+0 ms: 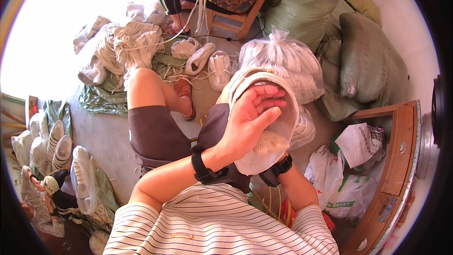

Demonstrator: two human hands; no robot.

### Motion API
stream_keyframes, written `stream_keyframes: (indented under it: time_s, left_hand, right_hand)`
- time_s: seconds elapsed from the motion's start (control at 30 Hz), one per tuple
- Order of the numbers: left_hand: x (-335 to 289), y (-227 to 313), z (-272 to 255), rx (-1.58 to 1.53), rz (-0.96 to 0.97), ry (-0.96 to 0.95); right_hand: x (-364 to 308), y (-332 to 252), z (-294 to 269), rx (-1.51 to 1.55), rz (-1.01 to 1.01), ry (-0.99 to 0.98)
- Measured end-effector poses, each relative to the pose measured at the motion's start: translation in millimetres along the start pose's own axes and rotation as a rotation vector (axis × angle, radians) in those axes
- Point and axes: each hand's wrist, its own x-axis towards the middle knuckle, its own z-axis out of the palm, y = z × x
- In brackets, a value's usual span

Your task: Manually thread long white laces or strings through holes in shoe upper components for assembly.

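In front of my lap is a cream shoe point(296, 106), its rounded rim and pale inside facing up toward me. My left hand point(252, 115) lies over its opening, fingers loosely bent and thumb apart, with nothing visible between them. Whether the fingertips touch the lining I cannot tell. My right forearm point(298, 184) reaches up behind the shoe's lower end, and that hand is hidden by it. Just beyond the shoe, a clear plastic bag point(283, 56) full of pale shoes stands tied at the top.
Several loose shoes point(219, 70) and a heap of cream laces point(137, 42) lie ahead on the floor. Another person sits on a wooden chair point(243, 21). Stuffed sacks point(370, 56) lean at the right, near a wooden frame point(401, 160) and plastic bags point(351, 193). At left, another person handles a shoe.
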Motion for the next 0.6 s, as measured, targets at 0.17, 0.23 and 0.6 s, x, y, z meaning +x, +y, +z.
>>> stream_keyframes:
  time_s: [0.17, 0.23, 0.6]
  left_hand:
    - [6, 10, 2, 0.043, -0.097, -0.002]
    - [7, 10, 1, 0.047, -0.124, 0.007]
    - [5, 9, 4, 0.074, -0.185, 0.075]
  right_hand:
    - [2, 7, -2, 0.000, 0.001, 0.004]
    - [3, 8, -3, 0.000, 0.000, 0.005]
    - [11, 17, -7, 0.002, -0.007, 0.013]
